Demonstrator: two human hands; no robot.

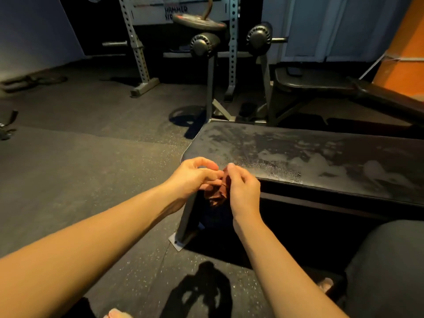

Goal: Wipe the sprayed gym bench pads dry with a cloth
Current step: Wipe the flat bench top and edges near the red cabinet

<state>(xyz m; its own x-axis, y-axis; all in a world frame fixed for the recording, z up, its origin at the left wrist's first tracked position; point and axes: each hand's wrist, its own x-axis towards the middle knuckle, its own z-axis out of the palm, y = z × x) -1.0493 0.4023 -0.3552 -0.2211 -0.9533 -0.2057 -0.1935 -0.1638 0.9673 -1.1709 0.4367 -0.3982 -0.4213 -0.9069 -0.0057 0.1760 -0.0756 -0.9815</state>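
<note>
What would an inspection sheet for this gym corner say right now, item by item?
Surface: black bench pad, filmed with pale spray streaks; looks unwiped.
Job's things: crumpled reddish-brown cloth, held by the pad's near corner.
Clutter: dark straps on the rubber floor, far left.
Grip: left hand and right hand both pinch the cloth.
Cables: pale cord around the orange column.
Surroundings: perforated rack, weight plate and a second bench behind.
</note>
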